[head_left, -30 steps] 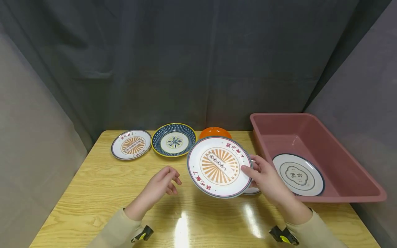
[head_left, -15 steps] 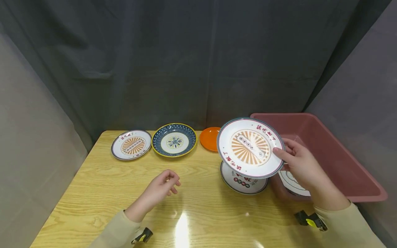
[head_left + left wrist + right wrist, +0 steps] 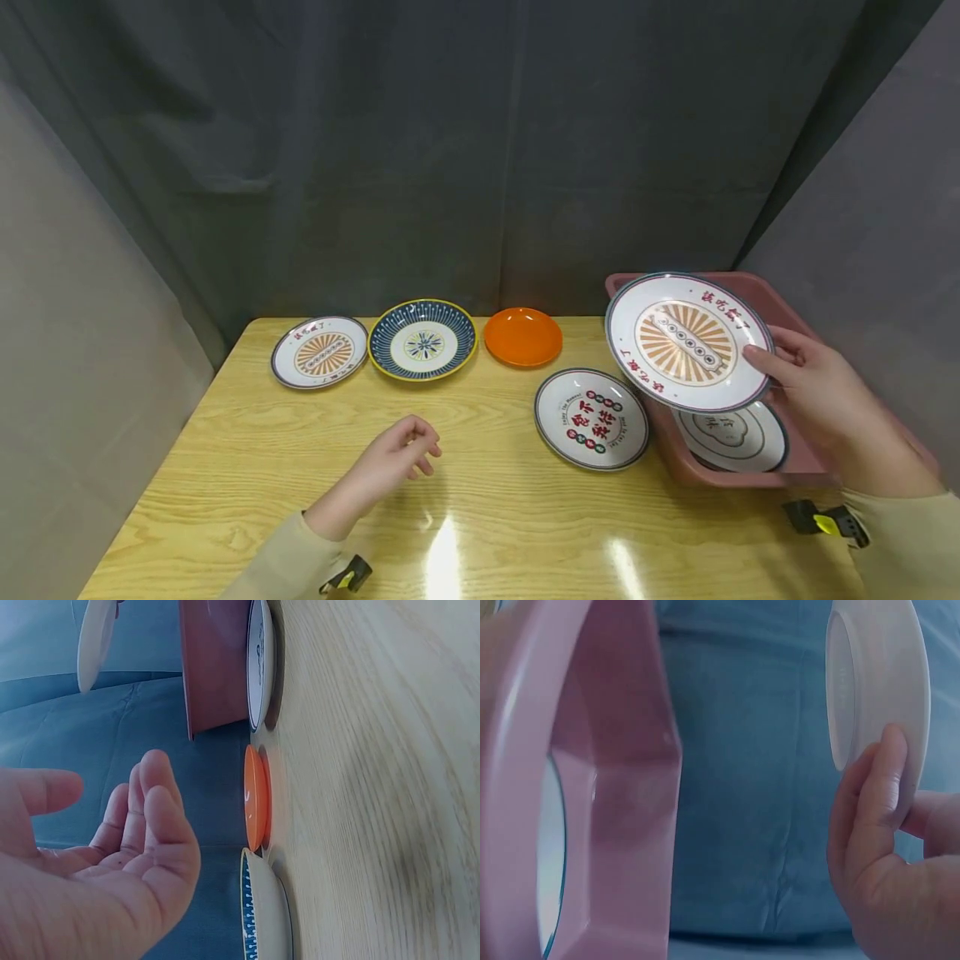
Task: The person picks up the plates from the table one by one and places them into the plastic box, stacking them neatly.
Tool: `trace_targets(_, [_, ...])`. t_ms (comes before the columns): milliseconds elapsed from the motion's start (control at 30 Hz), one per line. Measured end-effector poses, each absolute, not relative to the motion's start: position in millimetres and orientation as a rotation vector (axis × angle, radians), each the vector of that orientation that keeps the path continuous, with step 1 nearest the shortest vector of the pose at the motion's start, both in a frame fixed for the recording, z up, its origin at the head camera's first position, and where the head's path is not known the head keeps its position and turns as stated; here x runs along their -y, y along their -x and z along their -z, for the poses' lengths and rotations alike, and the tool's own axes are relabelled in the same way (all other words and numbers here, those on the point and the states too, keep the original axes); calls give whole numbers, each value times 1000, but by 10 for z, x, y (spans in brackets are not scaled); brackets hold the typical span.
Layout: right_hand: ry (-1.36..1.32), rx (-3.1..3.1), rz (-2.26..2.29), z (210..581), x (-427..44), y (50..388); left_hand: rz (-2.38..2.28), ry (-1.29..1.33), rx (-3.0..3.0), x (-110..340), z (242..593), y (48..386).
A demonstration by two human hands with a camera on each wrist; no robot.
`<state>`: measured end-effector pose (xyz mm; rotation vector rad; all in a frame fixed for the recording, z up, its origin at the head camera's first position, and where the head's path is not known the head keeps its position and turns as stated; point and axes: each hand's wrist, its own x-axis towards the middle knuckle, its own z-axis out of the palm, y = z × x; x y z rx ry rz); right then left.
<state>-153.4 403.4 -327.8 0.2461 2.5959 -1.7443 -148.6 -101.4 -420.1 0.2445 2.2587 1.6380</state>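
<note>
While your right hand [image 3: 821, 383] pinches the sunburst plate [image 3: 686, 342] by its rim, thumb on top and fingers beneath, that plate hangs above the pink tub [image 3: 727, 479], hiding part of the 1 white plate [image 3: 750, 437] inside. Your left hand [image 3: 392, 454], loosely curled, holds nothing. Your right wrist view cuts off the raised plate's edge.
</note>
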Motion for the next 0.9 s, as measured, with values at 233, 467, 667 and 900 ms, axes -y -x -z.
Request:
trace_targets(233, [-304,-2849,1356,3310,-4445,1592,-1630,-225,-2249,993,4230,1487])
trace_targets(467, [-354,-2981,1084,3392,-4840,1621,-1622,-257,-2215,999,4232,1467])
trace_targets(667, [-369,-3033,916,3473,-5009,1645,-1614,-257,-2194,1017,4236,1457])
trace_targets(900, [-304,-3018,817,3530,-5084,1719,-1585,-232,-2219,1046,4240,1442])
